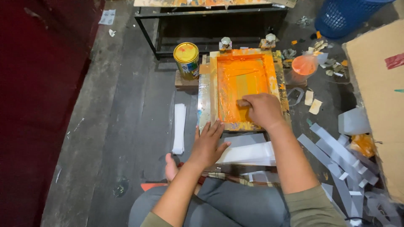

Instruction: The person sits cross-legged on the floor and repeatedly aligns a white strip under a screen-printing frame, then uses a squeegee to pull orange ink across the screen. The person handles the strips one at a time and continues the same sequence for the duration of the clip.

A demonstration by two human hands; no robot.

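A wooden screen-printing frame (204, 93) lies on the floor, its mesh covered in orange ink (242, 80). My right hand (263, 110) is closed on a squeegee (243, 102) at the near end of the mesh. My left hand (208, 141) rests flat, fingers spread, on the frame's near left corner. White plastic sheets (248, 152) stick out from under the frame toward my crossed legs.
A yellow ink can (187, 60) stands left of the frame. A clear cup of orange ink (304, 66) sits to the right. A stack of white strips (179, 128) lies at the left, grey strips (336, 159) at the right. Cardboard (381, 105), a blue basket (345, 14).
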